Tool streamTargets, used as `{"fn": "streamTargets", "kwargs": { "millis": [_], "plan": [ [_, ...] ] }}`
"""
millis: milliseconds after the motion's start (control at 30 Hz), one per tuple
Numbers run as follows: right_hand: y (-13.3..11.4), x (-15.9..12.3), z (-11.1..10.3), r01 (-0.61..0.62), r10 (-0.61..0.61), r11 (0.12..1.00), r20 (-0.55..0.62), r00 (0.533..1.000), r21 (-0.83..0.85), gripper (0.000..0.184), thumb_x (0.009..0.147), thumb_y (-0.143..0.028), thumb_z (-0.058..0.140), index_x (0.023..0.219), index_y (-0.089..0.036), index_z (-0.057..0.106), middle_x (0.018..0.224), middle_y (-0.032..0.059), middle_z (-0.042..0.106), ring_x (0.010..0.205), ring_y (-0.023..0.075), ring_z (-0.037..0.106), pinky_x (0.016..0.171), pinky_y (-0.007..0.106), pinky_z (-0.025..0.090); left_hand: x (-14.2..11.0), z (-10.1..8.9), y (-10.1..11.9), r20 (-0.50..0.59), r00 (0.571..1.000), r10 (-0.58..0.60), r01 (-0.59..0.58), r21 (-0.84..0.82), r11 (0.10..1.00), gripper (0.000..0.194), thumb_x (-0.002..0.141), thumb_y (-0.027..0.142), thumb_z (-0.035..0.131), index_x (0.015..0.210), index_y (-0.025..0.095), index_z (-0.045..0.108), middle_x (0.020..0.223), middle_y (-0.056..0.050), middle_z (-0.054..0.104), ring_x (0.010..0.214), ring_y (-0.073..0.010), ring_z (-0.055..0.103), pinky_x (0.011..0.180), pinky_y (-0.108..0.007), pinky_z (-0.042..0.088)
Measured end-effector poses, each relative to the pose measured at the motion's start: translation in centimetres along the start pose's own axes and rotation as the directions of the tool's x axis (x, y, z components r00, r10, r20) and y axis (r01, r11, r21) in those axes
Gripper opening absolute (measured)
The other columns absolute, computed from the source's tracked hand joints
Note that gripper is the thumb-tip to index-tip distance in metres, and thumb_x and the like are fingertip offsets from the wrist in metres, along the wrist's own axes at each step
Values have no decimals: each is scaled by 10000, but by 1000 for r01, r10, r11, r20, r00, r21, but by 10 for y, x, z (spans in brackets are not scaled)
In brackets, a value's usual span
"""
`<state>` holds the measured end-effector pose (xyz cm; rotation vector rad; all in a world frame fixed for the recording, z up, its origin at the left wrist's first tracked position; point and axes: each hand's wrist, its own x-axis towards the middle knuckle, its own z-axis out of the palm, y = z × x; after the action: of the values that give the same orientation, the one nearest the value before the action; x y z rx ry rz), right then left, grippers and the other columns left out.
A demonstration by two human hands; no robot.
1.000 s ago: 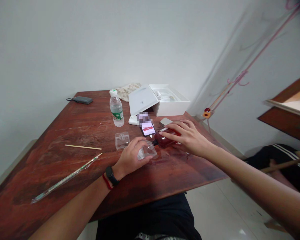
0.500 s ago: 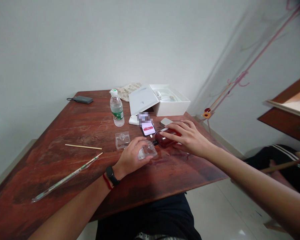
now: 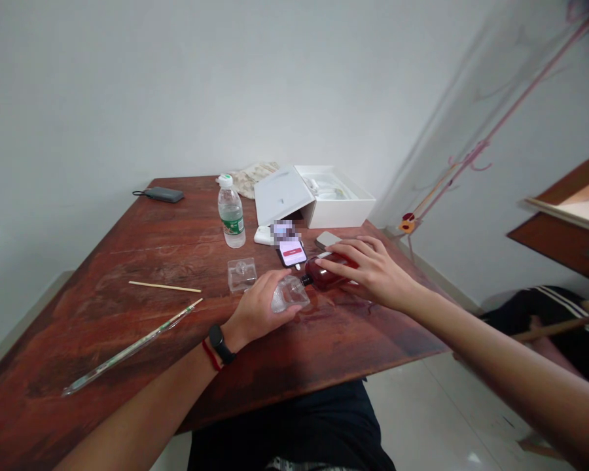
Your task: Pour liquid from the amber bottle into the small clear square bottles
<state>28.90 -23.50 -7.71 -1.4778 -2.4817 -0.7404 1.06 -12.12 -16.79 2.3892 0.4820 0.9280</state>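
A red bottle (image 3: pixel 317 273) lies tipped under the curled fingers of the right hand (image 3: pixel 370 271), which spread a little apart over its body and have hold of it; the thumb is mostly hidden. Its black neck (image 3: pixel 306 280) points away from those fingers, toward the left hand, and meets the edge of a clear container (image 3: pixel 289 296); whether anything flows is too small to tell. The left hand (image 3: pixel 260 297) grips that container between thumb and fingers, parted by its width. Just beyond the left fingers sits a clear square piece (image 3: pixel 241 273); past the fingertips of both hands are a lit phone (image 3: pixel 292 253) and, nearer the right fingers, a flat pale device (image 3: pixel 326 240). Farther beyond the left fingers stands an upright water bottle (image 3: pixel 232 216), and beyond the phone an open white box (image 3: pixel 341 212). Well out to the left of the left fingers lie a bare stick (image 3: pixel 164 286) and a wrapped stick (image 3: pixel 127 352) on the wooden table (image 3: pixel 103 261).
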Motion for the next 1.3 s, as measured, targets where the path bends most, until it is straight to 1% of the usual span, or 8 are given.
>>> {"fn": "streamTargets", "kwargs": {
  "millis": [133,267,467,567,767,1033,1200,1300],
  "plan": [
    [0,0,-1,4,-4,1000,6,1000,-3,626,1021,-201,631,1602,-365,468,1409,122,683,1295,325,583,1049,519,391,0,0,0,-5,1000,2,-2,-4,1000,626,911,377,806,1447,229,518,1397,-126,666,1300,-327,662,1148,-503,539],
    [0,1,-3,12,-12,1000,7,1000,-17,559,1037,-211,626,1566,-349,506,1409,127,682,1287,318,589,1049,519,387,0,0,0,-7,1000,1,-1,-16,1000,620,907,366,810,1435,222,520,1395,-126,665,1300,-325,662,1152,-498,536],
    [0,1,-2,14,-14,999,4,1000,-31,551,1034,-211,645,1554,-346,526,1411,124,685,1292,319,590,1053,523,392,1,-2,0,-18,1000,-14,12,-63,998,679,865,355,850,1436,218,511,1367,-118,672,1253,-311,680,1129,-478,549],
    [-1,2,-3,19,-19,999,-4,1000,-40,528,1029,-211,662,1530,-334,555,1420,129,681,1292,320,592,1047,516,396,1,-3,0,-23,1000,-17,15,-74,997,663,863,359,849,1421,214,521,1354,-116,678,1240,-309,686,1121,-472,552],
    [-2,2,-4,19,-19,998,5,1000,-59,563,1014,-192,675,1541,-340,547,1426,126,678,1307,326,583,1052,513,395,2,-4,1,-23,999,-25,23,-84,996,665,853,349,853,1417,212,527,1352,-113,680,1242,-307,683,1128,-469,544],
    [-1,1,-3,24,-22,998,18,1000,-62,609,994,-214,716,1559,-350,533,1437,131,671,1326,340,572,1066,530,397,2,-5,1,8,999,-34,34,-103,994,655,861,346,841,1419,208,526,1356,-112,676,1250,-305,678,1140,-464,531],
    [-2,1,-4,32,-30,997,22,999,-63,593,997,-192,701,1550,-337,543,1435,140,665,1331,346,566,1060,536,393,2,-4,1,-3,999,-49,48,-104,993,742,849,330,846,1474,191,471,1394,-136,660,1288,-322,661,1168,-485,510],
    [-2,3,-4,36,-34,997,25,999,-69,591,996,-175,696,1545,-330,542,1432,143,664,1335,347,560,1051,531,395,2,-4,1,3,999,-45,46,-103,994,754,855,326,835,1490,193,453,1396,-138,658,1289,-323,662,1163,-488,514]
  ]
}}
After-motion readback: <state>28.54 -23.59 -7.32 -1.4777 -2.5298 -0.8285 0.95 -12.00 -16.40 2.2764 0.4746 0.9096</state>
